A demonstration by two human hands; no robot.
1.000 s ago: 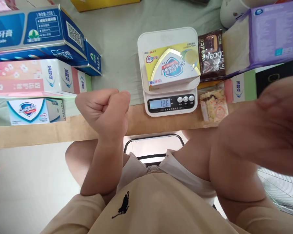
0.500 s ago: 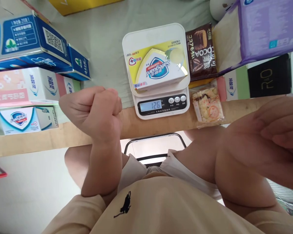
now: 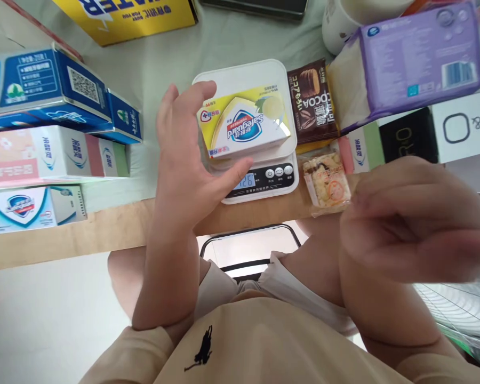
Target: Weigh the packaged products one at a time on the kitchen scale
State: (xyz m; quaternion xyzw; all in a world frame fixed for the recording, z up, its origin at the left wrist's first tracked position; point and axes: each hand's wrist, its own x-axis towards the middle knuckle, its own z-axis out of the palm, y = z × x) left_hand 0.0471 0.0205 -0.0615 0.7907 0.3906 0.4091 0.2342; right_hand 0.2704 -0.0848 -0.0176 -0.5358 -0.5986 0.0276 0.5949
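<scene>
A yellow and white Safeguard soap box lies on the tray of a white kitchen scale. My left hand reaches over the scale's left side, thumb and fingers spread around the left end of the box. Its thumb partly covers the scale's lit display, where digits ending in 26 show. Off to the right, my right hand hovers in front of the table edge, fingers bent and smeared by motion. Nearest to it is a small clear-wrapped snack; I cannot make out anything in its fingers.
Left of the scale are blue toothpaste boxes, a pink and white box and another Safeguard box. On the right sit a brown cocoa snack pack, a purple pack and a black-and-white box. Behind stands a yellow box.
My left hand has opened from a fist and moved up and right to the soap box. My right hand has shifted left. The view has tilted slightly, showing more at the back.
</scene>
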